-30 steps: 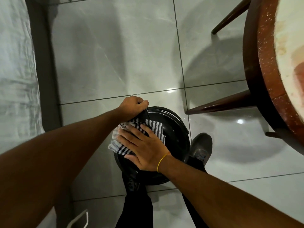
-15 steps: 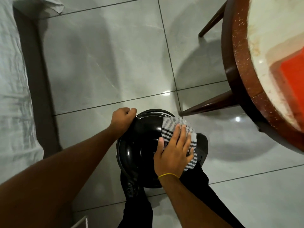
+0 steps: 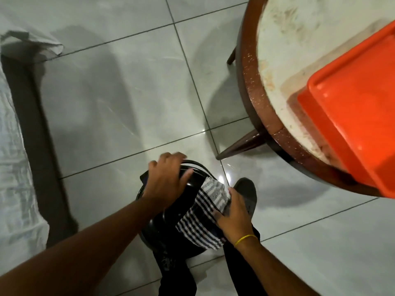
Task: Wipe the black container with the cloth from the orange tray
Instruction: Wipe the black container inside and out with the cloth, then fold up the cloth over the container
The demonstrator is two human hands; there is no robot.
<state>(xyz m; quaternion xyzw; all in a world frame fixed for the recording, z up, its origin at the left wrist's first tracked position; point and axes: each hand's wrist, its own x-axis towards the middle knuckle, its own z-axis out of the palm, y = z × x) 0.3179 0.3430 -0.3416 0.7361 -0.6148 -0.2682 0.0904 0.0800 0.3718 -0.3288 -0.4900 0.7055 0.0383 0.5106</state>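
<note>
The black container (image 3: pixel 168 233) is held low in front of me, above my legs and the tiled floor. My left hand (image 3: pixel 166 182) lies spread over its upper rim, fingers gripping it. A black-and-white striped cloth (image 3: pixel 203 218) is draped across the container's right side. My right hand (image 3: pixel 234 216), with a yellow band at the wrist, presses on the cloth's right edge. The orange tray (image 3: pixel 352 116) sits on the round table at the right, with nothing visible inside.
A round table (image 3: pixel 254 99) with a dark wooden rim and slanted legs stands at the right. White fabric (image 3: pixel 17 159) covers the left edge. My dark shoe (image 3: pixel 248 193) shows beside the container on the pale tiles.
My left hand shifted from the container's left edge onto its top rim. My right hand slid the cloth down the right side. The view turned right, showing more of the orange tray.
</note>
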